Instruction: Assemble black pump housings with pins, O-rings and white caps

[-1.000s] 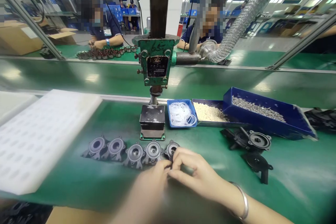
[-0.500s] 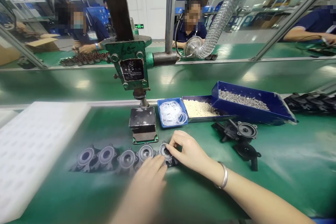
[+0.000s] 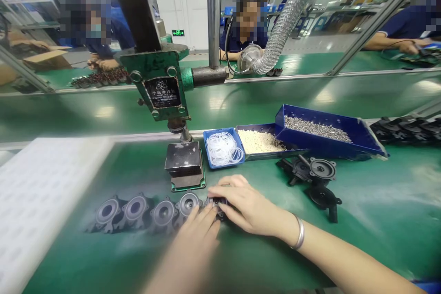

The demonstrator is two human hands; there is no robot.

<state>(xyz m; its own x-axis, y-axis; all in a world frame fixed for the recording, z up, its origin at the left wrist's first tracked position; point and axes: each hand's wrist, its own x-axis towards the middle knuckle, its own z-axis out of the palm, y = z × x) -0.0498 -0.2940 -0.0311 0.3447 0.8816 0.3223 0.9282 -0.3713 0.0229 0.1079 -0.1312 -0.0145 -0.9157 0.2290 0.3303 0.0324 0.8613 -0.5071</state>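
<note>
I'm resting right hand [image 3: 246, 206] and left hand [image 3: 198, 229] on one housing [image 3: 217, 200], finger grip unclear; four others [image 3: 164, 212] lying alongside, completion unclear.

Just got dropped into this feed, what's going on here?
Two bare hands are at the rightmost black round part in a row of five: the right hand curls over it, and the blurred left hand reaches its near side. The fingers hide any smaller piece. The other four parts lie to the left, in front of a green press.
</note>
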